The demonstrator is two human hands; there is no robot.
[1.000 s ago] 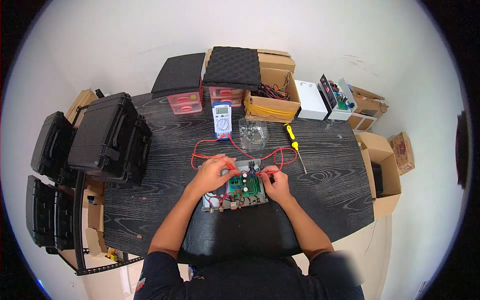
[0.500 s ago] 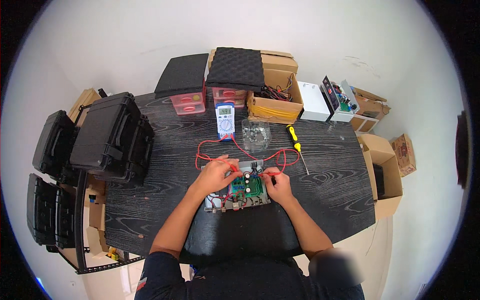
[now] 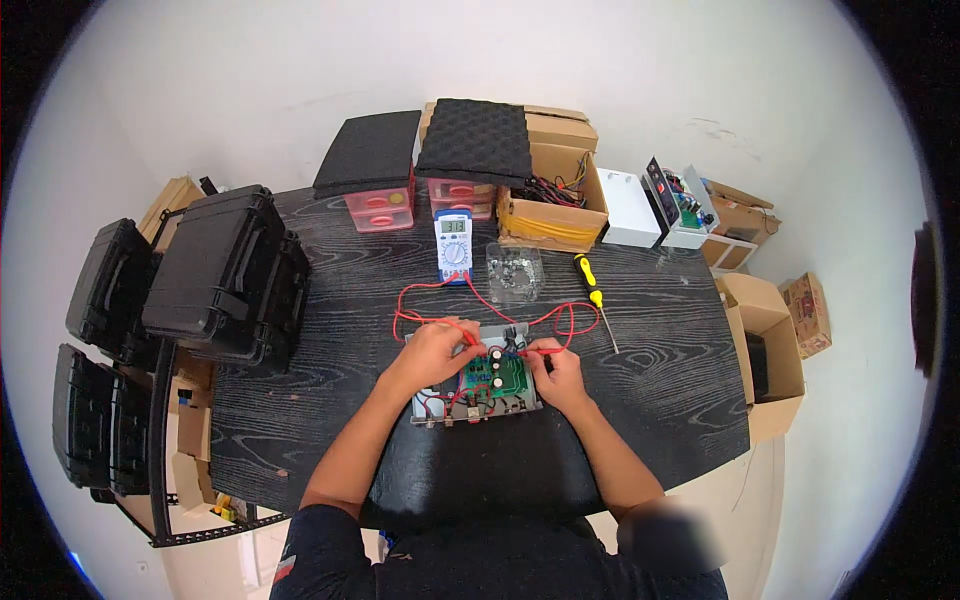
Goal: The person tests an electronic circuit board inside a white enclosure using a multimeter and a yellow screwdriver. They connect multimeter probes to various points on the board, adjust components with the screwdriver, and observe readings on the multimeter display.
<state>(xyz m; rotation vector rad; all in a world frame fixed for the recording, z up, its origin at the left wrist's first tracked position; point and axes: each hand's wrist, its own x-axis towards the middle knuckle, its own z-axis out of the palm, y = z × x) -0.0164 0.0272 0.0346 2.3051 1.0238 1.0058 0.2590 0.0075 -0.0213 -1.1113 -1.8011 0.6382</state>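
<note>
Slipping red probe (image 3: 471,338) could short green board (image 3: 511,379)
My left hand (image 3: 436,350) and right hand (image 3: 559,377) each pinch one, fingers closed (its tip I cannot see); the board lies at my twelve o'clock.

In front of me stretches a plain white wall (image 3: 300,60), with a few grey scuff marks (image 3: 715,125) toward the right, and another pale wall (image 3: 850,430) closes off my right side. Before me spreads the surface (image 3: 650,420), dark with a wavy grey wood grain. On my left stands a black metal rack (image 3: 160,440). Cream-coloured floor (image 3: 755,500) shows past the surface on both sides, and light leaves soft gleams (image 3: 402,470) close to my body
</note>
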